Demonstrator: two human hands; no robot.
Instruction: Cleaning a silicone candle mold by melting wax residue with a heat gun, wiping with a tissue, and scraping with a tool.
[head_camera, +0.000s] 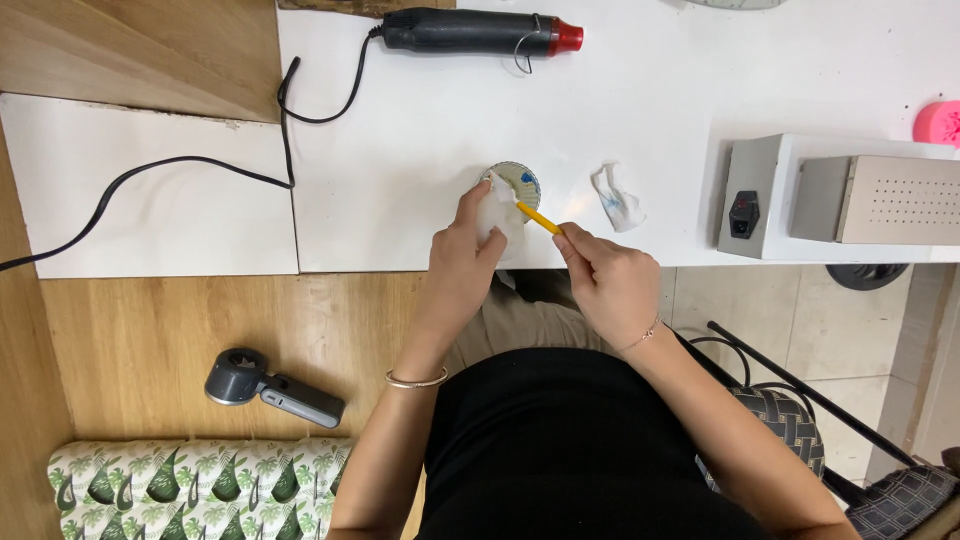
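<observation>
- Head view: my left hand (468, 245) pinches one crumpled white tissue (500, 212) at the near edge of the white tabletop (420, 150), fingers closed around it.
- My right hand (608, 280) is clenched on one thin yellow stick (538, 218), whose tip points up and left into the tissue.
- Just behind the tissue sits one small round dish (520, 178) with a blue smear inside, partly hidden by the tissue.
- A second crumpled tissue (617, 197), stained blue, lies alone on the tabletop just right of the dish, apart from both hands.
- One black heat gun (470, 32) with a red nozzle lies at the far edge, its cord trailing off to the left.
- One grey box-shaped machine (840, 195) stands to the right.
- One grey handheld tool (270, 388) rests on the wooden surface (140, 340) to my left, well apart from my hands.
- I wear one bracelet on each wrist.
</observation>
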